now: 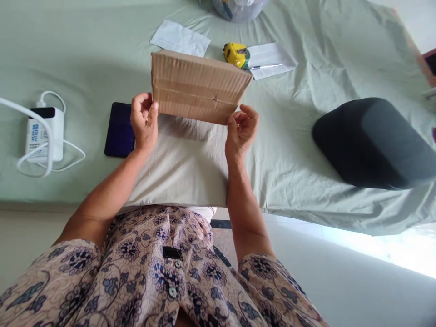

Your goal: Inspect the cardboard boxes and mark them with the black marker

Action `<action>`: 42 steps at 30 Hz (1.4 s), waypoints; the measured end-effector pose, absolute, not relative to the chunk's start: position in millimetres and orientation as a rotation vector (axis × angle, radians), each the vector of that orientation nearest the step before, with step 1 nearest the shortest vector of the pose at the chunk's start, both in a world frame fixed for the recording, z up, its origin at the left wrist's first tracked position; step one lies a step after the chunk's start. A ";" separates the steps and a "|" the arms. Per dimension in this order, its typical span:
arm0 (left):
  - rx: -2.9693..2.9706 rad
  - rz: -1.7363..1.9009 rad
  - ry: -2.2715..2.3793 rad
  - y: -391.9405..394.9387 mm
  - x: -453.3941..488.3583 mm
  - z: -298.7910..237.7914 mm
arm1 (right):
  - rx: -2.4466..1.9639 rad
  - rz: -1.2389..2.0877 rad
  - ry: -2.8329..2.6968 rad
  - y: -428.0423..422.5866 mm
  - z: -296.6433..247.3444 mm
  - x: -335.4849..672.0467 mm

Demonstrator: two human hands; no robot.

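Observation:
A flat brown cardboard box is tilted up above the bed, its broad ribbed face toward me. A strip of tape and a small tear mark run across that face. My left hand is closed on the box's left edge, thumb in front. At the lower right corner, my right hand pinches the box between thumb and fingers. Just beyond the box lie a yellow and green tape measure, a pen and two folded white papers, one of them a sheet at the left.
A dark tablet or phone lies beside my left wrist. Farther left is a white power bank or adapter with white cables. To the right sits a large dark rounded object. A clear plastic container stands at the back on the green sheet.

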State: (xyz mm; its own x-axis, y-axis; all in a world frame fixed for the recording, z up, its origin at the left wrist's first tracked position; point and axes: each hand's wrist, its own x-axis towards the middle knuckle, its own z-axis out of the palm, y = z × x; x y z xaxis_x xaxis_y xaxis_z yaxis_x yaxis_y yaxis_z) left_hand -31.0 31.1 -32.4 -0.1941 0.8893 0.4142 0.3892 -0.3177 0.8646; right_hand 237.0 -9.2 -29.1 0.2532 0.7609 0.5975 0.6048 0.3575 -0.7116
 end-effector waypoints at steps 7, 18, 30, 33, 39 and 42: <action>1.751 1.538 1.446 11.9 -15.7 -20.0 | -1.403 0.159 -1.405 -21.6 -15.1 222.9; 1.762 1.523 1.578 -0.1 3.8 -30.3 | -1.655 0.010 -1.381 -17.8 -24.0 201.7; 1.802 1.543 1.543 5.6 -4.2 -29.0 | -1.374 -0.104 -1.498 -21.0 -27.3 198.3; 1.847 1.576 1.571 9.1 -10.2 -32.0 | -1.306 -0.083 -1.517 -23.0 -25.9 197.5; 1.792 1.625 1.500 13.8 -18.1 -33.6 | -1.164 0.047 -1.450 -15.5 -30.2 216.3; 1.785 1.669 1.382 15.3 -18.6 -34.8 | -1.169 0.151 -1.365 -11.3 -33.6 225.1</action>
